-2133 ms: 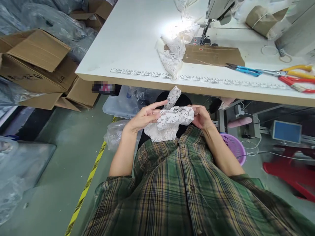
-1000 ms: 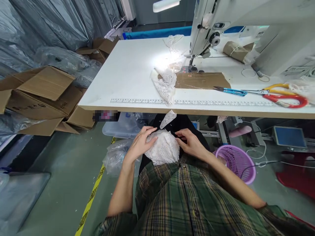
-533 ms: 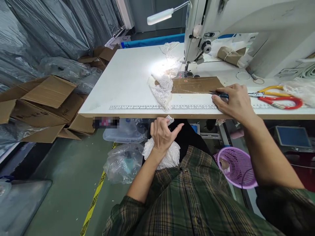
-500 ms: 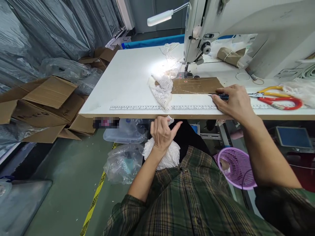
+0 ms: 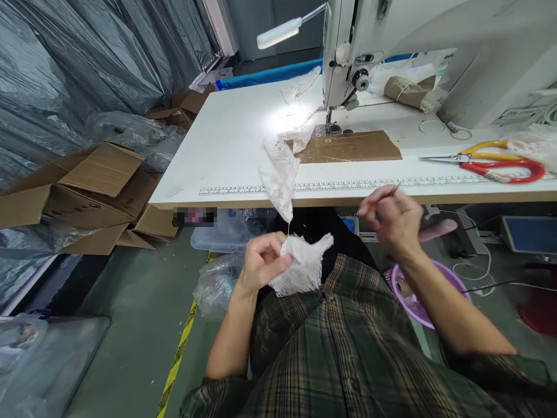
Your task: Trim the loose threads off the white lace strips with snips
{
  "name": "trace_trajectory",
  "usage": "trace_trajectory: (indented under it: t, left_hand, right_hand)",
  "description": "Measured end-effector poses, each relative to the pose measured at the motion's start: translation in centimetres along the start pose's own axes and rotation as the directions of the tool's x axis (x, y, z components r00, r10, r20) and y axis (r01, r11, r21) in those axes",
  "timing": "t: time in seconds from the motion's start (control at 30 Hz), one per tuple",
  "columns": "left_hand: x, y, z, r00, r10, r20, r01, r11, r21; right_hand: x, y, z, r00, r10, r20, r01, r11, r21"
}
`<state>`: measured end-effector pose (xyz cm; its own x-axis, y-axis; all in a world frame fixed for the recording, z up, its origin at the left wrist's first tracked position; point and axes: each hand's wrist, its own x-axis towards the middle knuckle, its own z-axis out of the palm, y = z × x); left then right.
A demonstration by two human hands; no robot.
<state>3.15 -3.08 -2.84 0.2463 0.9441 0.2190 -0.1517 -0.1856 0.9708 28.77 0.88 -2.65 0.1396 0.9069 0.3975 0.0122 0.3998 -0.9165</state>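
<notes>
The step in hand looks like parting or tidying two white lace pieces joined by a strand, with the near one held at the person's lap. The left hand (image 5: 263,262) is closed on the left side of the lace piece (image 5: 301,268), thumb toward the near side and fingers curled in behind it. This piece lies bunched over the black trousers (image 5: 337,227), just on the near side of the table (image 5: 206,154), its fringed edge toward the person and a narrow end poking out to the right.

From its far side a thin thread (image 5: 288,229) runs up to the tip of a lace strip (image 5: 279,174), which hangs slightly over the table's near edge and stretches back toward the foot of the sewing machine (image 5: 418,29).

The right hand (image 5: 395,223) is well apart from the lace, to the right, by the table's near edge. Its fingers are curled in and blurred; a small dark patch shows among them, but whether it grips something I cannot make out. Scissors (image 5: 500,161) with red and yellow handles lie farther right on the table, clear of both hands.

As I judge it, the next move calls for the left hand to keep the lace steady and the thread slightly taut, so that the right can work at the strand without snagging the openwork.
</notes>
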Motion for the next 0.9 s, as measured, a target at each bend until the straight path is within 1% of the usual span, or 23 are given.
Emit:
trace_trajectory:
  t: [0.03,0.07,0.1,0.13,0.17,0.2,0.23,0.27,0.3,0.37,0.43,0.5,0.6,0.67,0.73,0.8,0.9]
  left_hand:
    - [-0.9,0.4,-0.3,0.996,-0.018,0.084,0.016,1.000,0.017]
    - [-1.6,0.6,-0.6,0.989,-0.047,0.143,0.043,0.999,0.032]
    - [-2.2,0.7,-0.8,0.982,-0.091,0.168,0.085,0.996,0.039]
    - [-2.7,0.5,-0.9,0.978,-0.140,0.155,0.137,0.990,0.028]
    - [-3.0,0.2,-1.1,0.975,-0.194,0.112,0.195,0.981,0.000]
    - [-3.1,-0.4,-1.2,0.967,-0.248,0.053,0.250,0.967,-0.042]
    - [-3.1,-1.0,-1.2,0.955,-0.295,-0.007,0.294,0.951,-0.094]
    - [-3.1,-1.7,-1.3,0.941,-0.334,-0.047,0.324,0.934,-0.147]
    - [-3.0,-2.3,-1.3,0.928,-0.367,-0.059,0.351,0.917,-0.192]
    - [-2.7,-3.5,-1.4,0.911,-0.410,-0.032,0.390,0.886,-0.252]
    - [-2.4,-4.3,-1.5,0.909,-0.416,0.005,0.404,0.879,-0.253]
    - [-2.1,-4.9,-1.4,0.915,-0.404,0.007,0.397,0.897,-0.194]
    - [-1.6,-5.2,-1.4,0.924,-0.382,-0.015,0.379,0.921,-0.089]
    - [-1.2,-5.2,-1.3,0.930,-0.365,-0.045,0.363,0.930,-0.052]
    - [-0.9,-5.1,-1.4,0.930,-0.354,-0.094,0.351,0.935,-0.055]
    - [-0.5,-5.0,-1.4,0.921,-0.367,-0.127,0.357,0.929,-0.096]
    - [-0.1,-4.7,-1.4,0.904,-0.415,-0.103,0.394,0.903,-0.172]
  right_hand:
    - [-1.3,0.1,0.8,0.992,0.058,0.107,-0.061,0.998,0.019]
    - [-2.4,0.3,1.6,0.969,0.109,0.221,-0.117,0.993,0.022]
    - [-3.4,0.4,2.5,0.931,0.155,0.330,-0.167,0.986,0.009]
    - [-4.2,0.5,3.3,0.885,0.196,0.421,-0.211,0.977,-0.011]
    - [-4.8,0.6,4.0,0.837,0.233,0.495,-0.249,0.968,-0.034]
    - [-5.3,0.7,4.7,0.793,0.265,0.548,-0.281,0.958,-0.057]
    - [-5.7,0.9,5.3,0.763,0.291,0.578,-0.306,0.949,-0.074]
    - [-6.0,1.2,5.8,0.748,0.311,0.587,-0.324,0.942,-0.086]
    - [-6.2,1.5,6.1,0.741,0.323,0.588,-0.336,0.937,-0.091]
    - [-6.6,2.1,6.4,0.733,0.341,0.589,-0.354,0.930,-0.097]
    - [-6.8,2.5,6.2,0.724,0.356,0.591,-0.368,0.924,-0.107]
    - [-7.0,2.7,5.9,0.721,0.363,0.590,-0.371,0.922,-0.114]
    - [-7.0,2.7,5.6,0.746,0.389,0.541,-0.380,0.915,-0.133]
    - [-7.0,2.6,5.5,0.748,0.437,0.500,-0.430,0.892,-0.135]
    - [-6.7,2.6,5.5,0.723,0.496,0.480,-0.512,0.852,-0.109]
    - [-6.3,2.6,5.6,0.701,0.537,0.469,-0.577,0.814,-0.068]
    - [-5.5,2.9,5.9,0.694,0.556,0.458,-0.615,0.788,-0.023]
